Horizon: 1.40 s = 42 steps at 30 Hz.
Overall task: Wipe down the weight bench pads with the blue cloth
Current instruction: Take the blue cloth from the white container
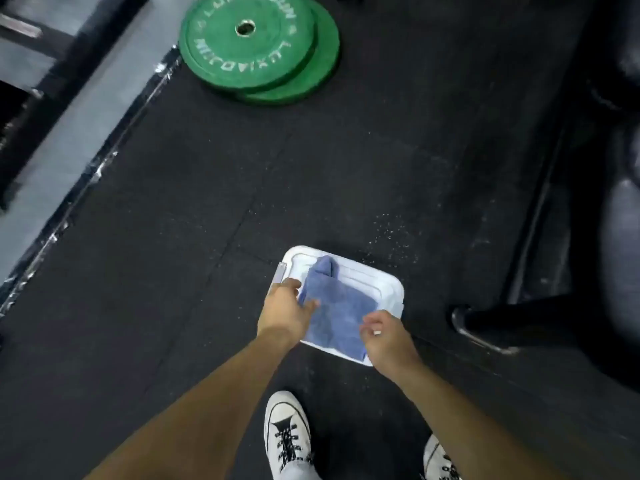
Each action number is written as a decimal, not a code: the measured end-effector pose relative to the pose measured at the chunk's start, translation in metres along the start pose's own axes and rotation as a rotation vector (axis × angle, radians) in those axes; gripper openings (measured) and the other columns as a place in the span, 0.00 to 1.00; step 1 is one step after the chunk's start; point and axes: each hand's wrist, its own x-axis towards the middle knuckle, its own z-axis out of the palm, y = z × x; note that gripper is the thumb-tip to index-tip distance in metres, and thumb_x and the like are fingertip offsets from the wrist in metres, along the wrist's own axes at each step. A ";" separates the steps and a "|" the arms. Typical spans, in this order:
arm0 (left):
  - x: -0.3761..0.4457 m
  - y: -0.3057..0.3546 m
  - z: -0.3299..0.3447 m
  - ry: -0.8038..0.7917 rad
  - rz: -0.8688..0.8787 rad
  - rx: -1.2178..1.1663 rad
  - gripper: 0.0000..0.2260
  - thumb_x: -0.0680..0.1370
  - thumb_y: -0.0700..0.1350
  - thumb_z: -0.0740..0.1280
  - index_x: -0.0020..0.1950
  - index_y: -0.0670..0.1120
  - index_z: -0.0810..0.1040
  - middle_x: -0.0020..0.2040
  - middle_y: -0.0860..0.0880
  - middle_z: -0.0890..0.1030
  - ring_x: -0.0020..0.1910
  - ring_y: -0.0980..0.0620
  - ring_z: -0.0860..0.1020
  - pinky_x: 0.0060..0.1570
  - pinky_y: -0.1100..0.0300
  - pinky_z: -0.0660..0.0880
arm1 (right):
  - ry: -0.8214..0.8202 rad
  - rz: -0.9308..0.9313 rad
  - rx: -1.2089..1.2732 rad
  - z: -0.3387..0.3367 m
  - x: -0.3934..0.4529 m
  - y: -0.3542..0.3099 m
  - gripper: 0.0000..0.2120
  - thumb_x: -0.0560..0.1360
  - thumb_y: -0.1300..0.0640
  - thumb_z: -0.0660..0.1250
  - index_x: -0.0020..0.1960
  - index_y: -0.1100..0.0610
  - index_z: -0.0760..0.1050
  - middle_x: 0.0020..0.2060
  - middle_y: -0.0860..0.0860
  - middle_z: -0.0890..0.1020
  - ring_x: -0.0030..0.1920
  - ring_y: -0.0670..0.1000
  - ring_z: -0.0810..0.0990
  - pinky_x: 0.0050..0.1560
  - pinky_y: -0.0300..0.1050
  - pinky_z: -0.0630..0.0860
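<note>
- While both arms are reaching down toward the black rubber floor [173, 209], the blue cloth [334, 306] is lying crumpled in a white tray [388, 282] that is sitting on the floor just ahead of the person's feet.
- The left hand [284, 308] is resting at the cloth's left edge, with its fingers [306, 304] curling onto the fabric; it appears to be pinching that edge, though the blur is making the grip hard to read.
- The right hand [384, 336] is hovering over the cloth's near right corner with its fingers loosely bent; whether it is gripping the fabric or only touching it, I cannot tell.
- One end of the cloth is bunching up toward the tray's far side, while the rest is spreading across the tray's middle and near edge.
- Two green weight plates [258, 46] are lying stacked flat on the floor, well apart from the tray, the upper one sitting offset to the left of the lower one.
- A black metal foot [485, 323] of some gym equipment is standing to the right of the tray, near it but not touching.
- Two white sneakers [287, 431] with black laces are showing at the bottom edge, the right one partly cut off.
- A grey strip of flooring [52, 133] is running diagonally along the mat's left side.
</note>
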 end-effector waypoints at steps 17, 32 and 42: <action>-0.066 0.023 -0.010 0.082 0.398 0.170 0.12 0.77 0.53 0.72 0.45 0.60 0.68 0.43 0.59 0.72 0.36 0.59 0.75 0.29 0.65 0.62 | 0.086 0.163 0.277 -0.013 -0.055 -0.003 0.11 0.80 0.58 0.68 0.61 0.50 0.75 0.54 0.50 0.81 0.48 0.49 0.82 0.44 0.44 0.79; -0.323 0.284 -0.061 0.019 0.783 -0.228 0.08 0.76 0.55 0.73 0.55 0.63 0.81 0.50 0.62 0.84 0.47 0.57 0.83 0.41 0.73 0.75 | -0.079 0.017 1.129 -0.319 -0.234 -0.033 0.28 0.80 0.61 0.64 0.78 0.46 0.65 0.70 0.49 0.79 0.72 0.50 0.75 0.77 0.53 0.65; -0.329 0.369 0.102 -0.152 0.424 -0.440 0.08 0.74 0.61 0.70 0.50 0.60 0.78 0.44 0.53 0.86 0.46 0.53 0.85 0.49 0.51 0.83 | 0.038 -0.001 0.889 -0.462 -0.197 0.080 0.08 0.81 0.60 0.68 0.54 0.59 0.86 0.53 0.60 0.88 0.55 0.57 0.88 0.53 0.50 0.85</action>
